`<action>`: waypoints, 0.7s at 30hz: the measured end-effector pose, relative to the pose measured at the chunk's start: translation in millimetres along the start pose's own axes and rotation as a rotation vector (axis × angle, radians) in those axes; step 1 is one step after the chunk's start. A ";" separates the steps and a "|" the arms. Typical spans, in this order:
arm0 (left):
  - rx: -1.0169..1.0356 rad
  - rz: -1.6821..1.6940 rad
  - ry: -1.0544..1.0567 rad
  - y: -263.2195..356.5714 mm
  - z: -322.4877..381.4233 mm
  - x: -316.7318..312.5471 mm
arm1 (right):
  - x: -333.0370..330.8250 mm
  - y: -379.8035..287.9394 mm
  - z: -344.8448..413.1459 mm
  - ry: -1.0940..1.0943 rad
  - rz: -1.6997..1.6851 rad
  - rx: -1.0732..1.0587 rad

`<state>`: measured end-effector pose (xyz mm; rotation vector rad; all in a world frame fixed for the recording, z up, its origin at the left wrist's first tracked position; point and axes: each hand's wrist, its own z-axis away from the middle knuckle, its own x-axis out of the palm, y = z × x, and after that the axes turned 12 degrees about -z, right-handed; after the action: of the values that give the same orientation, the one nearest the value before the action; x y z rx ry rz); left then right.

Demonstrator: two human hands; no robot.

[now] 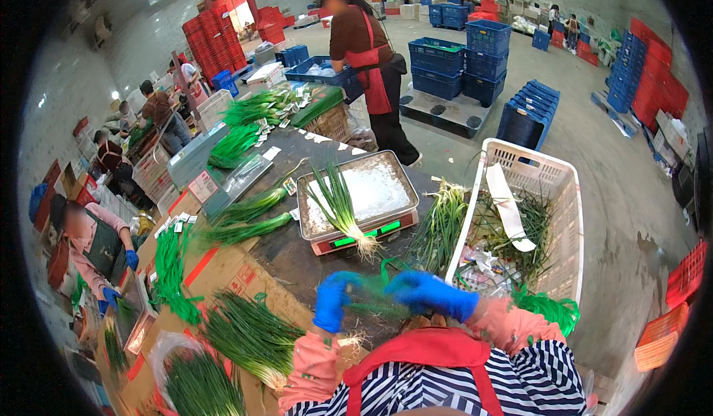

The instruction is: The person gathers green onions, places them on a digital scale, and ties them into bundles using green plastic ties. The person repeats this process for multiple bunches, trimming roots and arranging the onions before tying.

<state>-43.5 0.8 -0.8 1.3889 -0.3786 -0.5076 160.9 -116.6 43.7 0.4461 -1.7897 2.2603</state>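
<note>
A thin green mesh sleeve (372, 292), blurred by motion, is stretched between my two blue-gloved hands. My left hand (332, 300) grips one end of it, and my right hand (437, 296) has the other. Beyond them, a bunch of scallions (341, 204) lies on the metal pan of a weighing scale (381, 185), its roots hanging over the lit green display. To the right of the scale rests a loose heap of scallions (440, 224). A larger pile of scallions (253, 332) is near my left forearm, on cardboard.
A white plastic crate (523, 157) with leaf scraps stands at right; green netting (548, 307) hangs by my right sleeve. Green mesh sleeves (172, 271) with tags lie at left. Netted scallion bunches (250, 201) lie left of the scale. Co-workers (367, 54) stand across and at left.
</note>
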 end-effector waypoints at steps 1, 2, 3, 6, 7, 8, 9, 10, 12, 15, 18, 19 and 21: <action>-0.034 0.191 0.013 0.3 -5.7 -9.8 | 8.5 7.5 2.3 -0.193 0.186 -0.116; -0.106 0.376 0.017 2.2 -7.0 -16.1 | 9.5 11.9 1.4 -0.019 0.400 -0.184; -0.016 0.450 -0.087 4.9 -3.2 -17.5 | 5.8 14.0 -1.8 0.078 0.618 -0.289; 0.231 -0.104 -0.086 14.9 28.1 3.2 | -34.7 4.8 -18.7 0.422 0.450 -0.275; 0.245 -0.399 -0.073 16.3 39.4 14.2 | -51.1 -1.5 -26.4 0.475 0.307 -0.313; 0.133 -0.400 -0.168 15.3 46.0 27.2 | -62.5 -6.2 -29.5 0.480 0.068 -0.283; 0.085 -0.402 -0.274 13.3 46.7 33.2 | -68.2 -9.6 -31.2 0.509 -0.153 -0.215; 0.225 -0.500 -0.153 8.8 43.6 38.4 | -68.1 -10.8 -30.9 0.414 -0.373 -0.190; -0.089 -0.235 0.002 -1.4 20.9 27.7 | -51.8 -6.2 -24.2 0.153 -0.324 -0.009; -0.150 0.249 0.107 -15.4 -5.9 1.6 | -6.1 11.6 -9.4 -0.104 -0.219 0.225; -0.212 0.791 0.049 -6.6 -5.6 -9.2 | -0.4 13.7 -9.3 0.042 0.368 -0.044; -0.148 0.640 0.046 0.0 4.6 -6.4 | -8.1 11.1 -11.6 0.208 0.717 -0.084; 0.055 0.418 -0.077 14.5 26.1 4.5 | -34.7 0.1 -24.9 0.483 0.275 -0.246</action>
<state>-52.1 -21.8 17.3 1.2992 -0.7315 -0.2072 190.6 -92.0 25.5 -0.3822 -1.9049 2.0272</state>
